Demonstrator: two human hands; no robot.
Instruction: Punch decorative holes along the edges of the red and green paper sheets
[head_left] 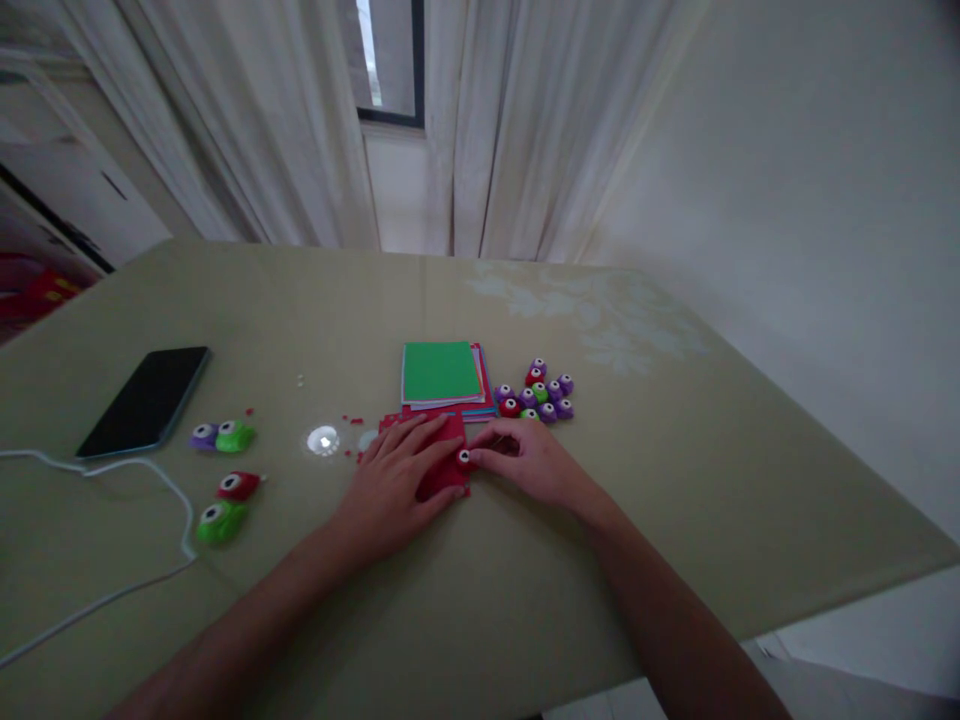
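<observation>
The left hand (397, 470) lies palm-down with fingers spread across a red paper square (439, 483), presumably to keep it from sliding while the other works at its edge. The right hand (525, 455) is narrowed, thumb and forefinger drawn together at a black-and-white eye piece (464, 457), likely for fine control; whether they grip it or only touch it, I cannot tell. The eye piece sits at the paper's right edge, just left of those fingertips, and the paper itself is partly under the left hand. Beyond the hands is a green-topped stack of coloured paper (441, 372), with a cluster of purple, red and green eyed figures (539, 392) just right of it, perhaps grouped to stay within reach. Farther left lie more eyed figures (237, 436), a white cable (176, 500) and a black-screened tablet (146, 402)
</observation>
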